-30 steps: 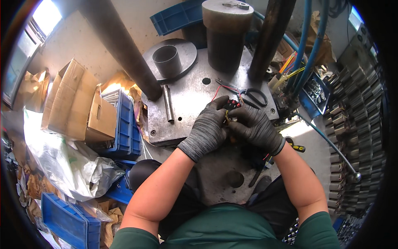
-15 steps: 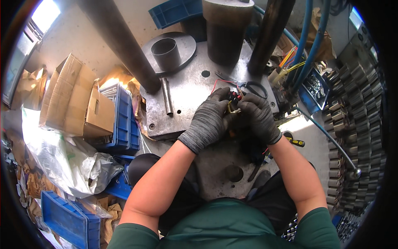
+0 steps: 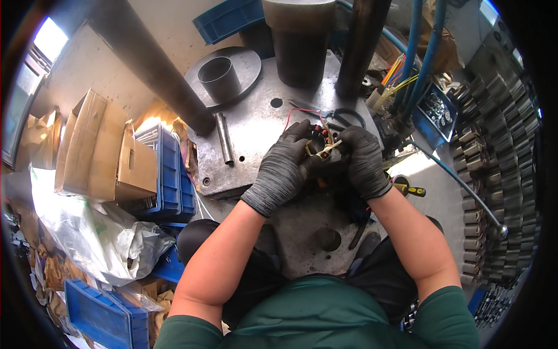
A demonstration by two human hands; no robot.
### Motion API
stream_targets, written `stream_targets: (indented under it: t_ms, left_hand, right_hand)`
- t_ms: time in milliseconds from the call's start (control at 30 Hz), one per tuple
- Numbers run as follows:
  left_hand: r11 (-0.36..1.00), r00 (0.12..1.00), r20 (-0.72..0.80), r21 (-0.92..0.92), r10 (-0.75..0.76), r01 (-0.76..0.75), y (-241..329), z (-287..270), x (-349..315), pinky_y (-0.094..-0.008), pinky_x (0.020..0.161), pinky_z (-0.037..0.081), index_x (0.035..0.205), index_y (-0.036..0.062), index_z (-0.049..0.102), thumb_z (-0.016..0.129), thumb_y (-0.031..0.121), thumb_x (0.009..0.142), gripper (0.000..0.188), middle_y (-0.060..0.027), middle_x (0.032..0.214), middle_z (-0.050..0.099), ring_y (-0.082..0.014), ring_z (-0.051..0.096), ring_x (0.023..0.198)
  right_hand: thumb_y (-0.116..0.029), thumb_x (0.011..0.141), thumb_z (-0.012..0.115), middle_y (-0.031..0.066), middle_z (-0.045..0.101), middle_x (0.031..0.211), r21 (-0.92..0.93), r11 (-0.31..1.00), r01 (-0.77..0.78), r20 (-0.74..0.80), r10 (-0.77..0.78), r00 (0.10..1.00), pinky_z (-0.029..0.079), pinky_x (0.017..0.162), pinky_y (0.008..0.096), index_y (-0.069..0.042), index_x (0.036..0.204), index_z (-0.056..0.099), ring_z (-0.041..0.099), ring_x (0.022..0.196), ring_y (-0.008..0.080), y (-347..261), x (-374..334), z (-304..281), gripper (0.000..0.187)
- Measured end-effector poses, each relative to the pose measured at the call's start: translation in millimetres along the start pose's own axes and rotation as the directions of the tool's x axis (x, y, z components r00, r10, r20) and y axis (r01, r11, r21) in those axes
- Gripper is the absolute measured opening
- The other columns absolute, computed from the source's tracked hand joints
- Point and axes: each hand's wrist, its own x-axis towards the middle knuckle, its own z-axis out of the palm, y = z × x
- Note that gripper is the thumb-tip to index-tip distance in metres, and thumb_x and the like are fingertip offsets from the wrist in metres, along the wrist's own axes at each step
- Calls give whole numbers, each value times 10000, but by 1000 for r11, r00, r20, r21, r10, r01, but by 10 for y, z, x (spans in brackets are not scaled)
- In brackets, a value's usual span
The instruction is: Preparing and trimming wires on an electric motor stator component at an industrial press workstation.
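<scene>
Both my hands wear grey knit gloves and hold a small motor stator [image 3: 317, 138] over the near edge of a steel plate. It is round and hollow, with red and dark parts, cream-coloured lead or cord across it, and a thin red wire [image 3: 294, 110] looping off its far side. My left hand [image 3: 282, 160] wraps its near left side. Fingers of my right hand [image 3: 365, 157] are closed at its right side, by the cream strands. Gloves hide much of the stator. Just beyond lie black-handled scissors [image 3: 350, 118].
The steel plate [image 3: 256, 136] carries a metal tube [image 3: 224, 139], a flanged ring [image 3: 220, 81] and thick columns. Cardboard boxes [image 3: 96, 151] and blue crates [image 3: 168, 174] stand left. On the right are blue hoses [image 3: 414, 49], a yellow-handled tool [image 3: 410, 190] and stacked metal cores [image 3: 494, 157].
The stator has turned so that its round opening and cream strands show more. My right hand has shifted slightly away from my left. The whole view has moved a little.
</scene>
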Motion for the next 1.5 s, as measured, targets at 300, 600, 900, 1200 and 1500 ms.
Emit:
stream_targets:
  t_ms: [300,600,900,1200,1500]
  left_hand:
    - [994,999,-7,103,31,-30,44,0,26,-431,1151,456,1095,-4,673,785,107,874,272,-205,1547,503,-384,514,1406]
    - [990,990,7,-4,142,-142,29,-69,-7,-453,1131,470,1218,27,702,740,47,880,340,-178,1487,562,-415,533,1366]
    - [923,944,-117,275,310,-269,52,-8,2,-463,991,539,1040,47,684,827,132,825,273,-132,1144,716,-386,651,1176]
    - [854,911,-102,404,399,-329,117,-40,107,-473,870,551,1037,37,682,874,193,750,379,-149,1054,701,-369,667,968]
    - [902,938,-46,293,343,-315,239,48,113,-401,810,611,1006,74,732,847,144,767,275,-110,1064,731,-322,741,932]
  right_hand:
    - [-222,979,650,7,638,734,-284,959,-12,-52,-3,999,497,692,293,-12,907,743,588,722,106,47,47,-234,241]
    - [-234,858,837,155,672,1229,-388,885,257,354,-115,928,567,910,353,-36,1517,486,687,997,187,-409,7,-290,773]
    - [-308,817,872,228,622,1353,-507,623,596,556,-292,778,495,1075,449,-76,1585,416,633,1236,393,-231,107,-156,922]
    - [-249,829,833,222,606,1378,-548,581,602,557,-283,781,512,1055,446,-90,1562,443,629,1244,387,-122,140,-186,845]
    - [-320,853,808,267,627,1335,-528,655,540,533,-240,812,511,1046,475,-108,1585,413,635,1230,420,-219,96,-142,859]
